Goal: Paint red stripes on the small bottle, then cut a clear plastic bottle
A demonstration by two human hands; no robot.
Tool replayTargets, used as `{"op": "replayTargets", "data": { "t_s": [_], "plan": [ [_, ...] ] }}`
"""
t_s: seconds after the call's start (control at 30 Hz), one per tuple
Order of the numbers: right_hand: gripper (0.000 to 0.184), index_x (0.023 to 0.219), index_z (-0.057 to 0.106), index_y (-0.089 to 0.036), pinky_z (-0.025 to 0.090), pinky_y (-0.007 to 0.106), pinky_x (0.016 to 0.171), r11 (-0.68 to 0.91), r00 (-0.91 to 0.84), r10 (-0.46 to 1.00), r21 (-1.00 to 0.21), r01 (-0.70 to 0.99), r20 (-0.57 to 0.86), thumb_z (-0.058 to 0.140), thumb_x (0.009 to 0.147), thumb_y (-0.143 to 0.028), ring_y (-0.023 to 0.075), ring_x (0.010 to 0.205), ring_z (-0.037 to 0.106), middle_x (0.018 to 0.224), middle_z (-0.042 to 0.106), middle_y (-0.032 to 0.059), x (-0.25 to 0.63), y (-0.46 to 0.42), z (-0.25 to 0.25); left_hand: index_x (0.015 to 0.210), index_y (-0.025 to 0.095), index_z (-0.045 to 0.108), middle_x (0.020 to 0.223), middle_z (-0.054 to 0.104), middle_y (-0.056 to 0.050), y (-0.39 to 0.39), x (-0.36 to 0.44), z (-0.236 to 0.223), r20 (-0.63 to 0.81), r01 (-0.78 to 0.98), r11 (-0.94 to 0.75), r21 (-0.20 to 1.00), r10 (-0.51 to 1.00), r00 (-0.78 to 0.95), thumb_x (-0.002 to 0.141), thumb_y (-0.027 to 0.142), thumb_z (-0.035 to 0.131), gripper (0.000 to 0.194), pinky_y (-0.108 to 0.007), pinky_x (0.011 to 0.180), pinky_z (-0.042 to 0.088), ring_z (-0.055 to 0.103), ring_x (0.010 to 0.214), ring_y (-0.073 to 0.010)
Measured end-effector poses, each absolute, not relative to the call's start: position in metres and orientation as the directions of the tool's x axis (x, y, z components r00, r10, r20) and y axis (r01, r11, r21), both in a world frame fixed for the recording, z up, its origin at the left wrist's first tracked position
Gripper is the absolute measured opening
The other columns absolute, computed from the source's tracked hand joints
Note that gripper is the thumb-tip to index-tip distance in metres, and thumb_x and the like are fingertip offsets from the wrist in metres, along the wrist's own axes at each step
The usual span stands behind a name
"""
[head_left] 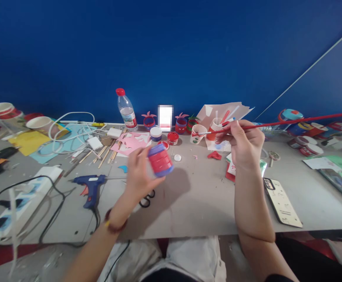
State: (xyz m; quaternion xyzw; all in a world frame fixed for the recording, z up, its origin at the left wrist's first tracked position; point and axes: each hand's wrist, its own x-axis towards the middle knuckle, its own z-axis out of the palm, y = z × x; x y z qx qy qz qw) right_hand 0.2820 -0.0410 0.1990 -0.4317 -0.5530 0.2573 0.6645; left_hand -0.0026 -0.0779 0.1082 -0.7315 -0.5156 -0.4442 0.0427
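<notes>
The person's left hand [138,168] grasps a red-and-blue painted cup [160,160], tilted above the grey table [200,207]; the right hand [245,145] pinches a red-handled paintbrush [291,121], its tip overlapping a white paper cup [199,140], though whether they touch is unclear

Glue gun [92,188], power strip [26,199], phone [283,203]

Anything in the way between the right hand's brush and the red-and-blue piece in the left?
Nothing visible: the gap between the brush in the right hand and the red-and-blue piece in the left hand looks unobstructed. The red jar and small white disc rest lower, on the table.
</notes>
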Motion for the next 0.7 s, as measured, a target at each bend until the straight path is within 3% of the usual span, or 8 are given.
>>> {"op": "replayTargets", "data": {
  "t_s": [0.13,0.23,0.3,0.47,0.7],
  "plan": [
    [0.031,0.082,0.065,-0.022,0.063,0.036,0.058,0.434,0.208,0.864,-0.888,0.151,0.458,0.067,0.088,-0.052,0.0212,0.068,0.073,0.071,0.072,0.0045,0.276,-0.036,0.188,0.145,0.024,0.035,0.134,0.05,-0.015,-0.022,0.038,0.098,0.619,0.742,-0.571,0.352,0.736,0.273,0.064,0.033,0.083,0.094,-0.054,0.107,0.045,0.05,0.128,-0.0359],
    [0.03,0.084,0.067,-0.021,0.063,0.033,0.058,0.399,0.126,0.903,-0.91,0.113,0.412,0.071,0.086,-0.051,0.0185,0.066,0.072,0.073,0.072,0.0037,0.267,-0.027,0.177,0.145,0.021,0.035,0.133,0.05,-0.017,-0.015,0.038,0.064,0.626,0.748,-0.516,0.417,0.76,0.175,0.064,0.029,0.081,0.094,-0.052,0.106,0.046,0.048,0.129,-0.0358],
    [0.03,0.085,0.068,-0.021,0.063,0.031,0.058,0.384,0.062,0.919,-0.919,0.09,0.39,0.074,0.084,-0.05,0.0176,0.067,0.072,0.072,0.071,0.0027,0.26,-0.021,0.17,0.144,0.019,0.037,0.129,0.052,-0.017,-0.014,0.034,0.051,0.651,0.758,-0.531,0.379,0.735,0.19,0.064,0.029,0.081,0.092,-0.053,0.106,0.045,0.05,0.127,-0.0362],
    [0.031,0.081,0.068,-0.019,0.063,0.029,0.057,0.373,-0.053,0.927,-0.924,0.077,0.37,0.077,0.081,-0.05,0.016,0.068,0.071,0.075,0.07,0.003,0.242,-0.016,0.157,0.144,0.017,0.038,0.131,0.052,-0.019,-0.014,0.024,0.047,0.686,0.813,-0.493,0.311,0.709,0.167,0.062,0.036,0.083,0.095,-0.057,0.112,0.037,0.048,0.127,-0.0384],
    [0.037,0.08,0.07,-0.018,0.063,0.031,0.06,0.369,-0.084,0.929,-0.921,0.127,0.361,0.07,0.085,-0.055,0.0167,0.067,0.07,0.072,0.071,0.0045,0.232,-0.018,0.15,0.143,0.016,0.04,0.128,0.054,-0.018,-0.015,0.023,0.046,0.732,0.821,-0.491,0.289,0.666,0.141,0.062,0.037,0.082,0.093,-0.055,0.11,0.039,0.051,0.122,-0.0372]
  ]
}}
